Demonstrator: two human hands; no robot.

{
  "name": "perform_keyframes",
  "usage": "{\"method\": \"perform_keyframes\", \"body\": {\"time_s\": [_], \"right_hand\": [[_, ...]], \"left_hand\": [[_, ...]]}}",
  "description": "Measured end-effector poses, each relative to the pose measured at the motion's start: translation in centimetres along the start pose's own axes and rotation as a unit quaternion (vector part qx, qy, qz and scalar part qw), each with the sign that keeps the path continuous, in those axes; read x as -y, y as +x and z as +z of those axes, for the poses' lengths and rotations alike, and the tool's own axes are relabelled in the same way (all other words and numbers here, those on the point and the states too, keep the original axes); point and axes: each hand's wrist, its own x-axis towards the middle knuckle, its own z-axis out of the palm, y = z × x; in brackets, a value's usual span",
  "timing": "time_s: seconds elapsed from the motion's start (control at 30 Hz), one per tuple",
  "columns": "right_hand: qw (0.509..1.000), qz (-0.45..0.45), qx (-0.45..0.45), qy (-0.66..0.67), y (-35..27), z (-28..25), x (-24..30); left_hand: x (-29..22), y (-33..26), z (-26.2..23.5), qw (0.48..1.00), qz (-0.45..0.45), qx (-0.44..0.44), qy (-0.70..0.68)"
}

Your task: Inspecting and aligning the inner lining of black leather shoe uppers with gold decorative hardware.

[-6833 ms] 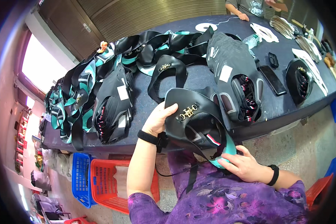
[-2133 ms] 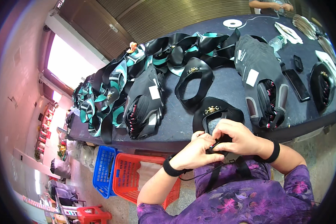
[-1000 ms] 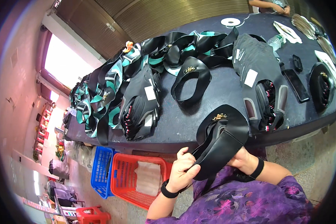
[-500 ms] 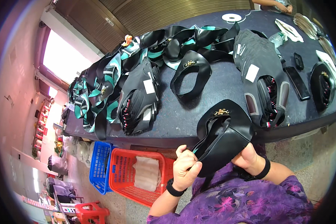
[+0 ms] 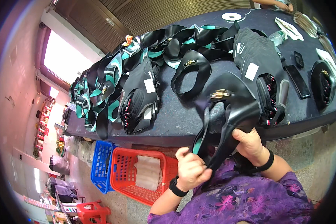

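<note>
I hold a black shoe upper (image 5: pixel 242 106) with a gold metal ornament up in front of my body, its front over the table edge. My left hand (image 5: pixel 191 170) is closed on its lower left end, where a strip of teal lining shows. Along its right side my right hand (image 5: pixel 251 146) grips, thumb on top and the other fingers hidden behind. A similar upper (image 5: pixel 201 80) with a gold ornament stands on the table beyond. Stacks of dark grey uppers with white labels, a right stack (image 5: pixel 255 56) and a left stack (image 5: pixel 138 93), flank it.
A long heap of black and teal uppers (image 5: pixel 100 91) covers the table's far left. At right lie a phone (image 5: pixel 298 82), a plastic bottle (image 5: pixel 277 38) and another upper (image 5: pixel 322 86). Below the table edge stand red (image 5: pixel 138 192) and blue (image 5: pixel 99 164) baskets. Another person's hands (image 5: pixel 286 6) show far right.
The held upper has tilted and its opening has spread wider, with its front moved up and away over the table. My right hand has shifted up along its side, thumb now in sight.
</note>
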Motion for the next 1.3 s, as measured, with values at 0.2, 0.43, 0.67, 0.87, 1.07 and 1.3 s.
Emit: {"method": "perform_keyframes", "body": {"time_s": [0.2, 0.43, 0.67, 0.87, 1.07, 1.3], "right_hand": [[0.994, 0.058, -0.066, -0.065, 0.3, -3.4, -2.9], [0.976, 0.141, -0.070, 0.148, 0.4, -3.7, -2.9], [0.973, 0.103, -0.148, 0.145, 0.8, -4.7, -4.6], [0.955, 0.153, -0.251, -0.038, 3.1, -0.3, -3.5], [0.790, -0.190, -0.060, -0.580, 2.8, -2.0, -2.4], [0.589, -0.191, 0.392, -0.681, 0.5, 2.3, 4.8]], "left_hand": [[0.1, -2.5, 2.2, 0.990, -0.030, 0.133, 0.039], [0.1, -1.8, 2.4, 0.988, -0.006, 0.153, 0.031], [-0.2, -0.7, 0.9, 0.978, -0.005, 0.210, -0.006], [-0.1, 0.7, -1.0, 0.974, 0.040, 0.225, 0.001], [1.3, 1.9, -0.2, 0.970, 0.060, 0.234, -0.002], [2.1, 3.2, 0.3, 0.979, 0.064, 0.193, -0.016]]}}
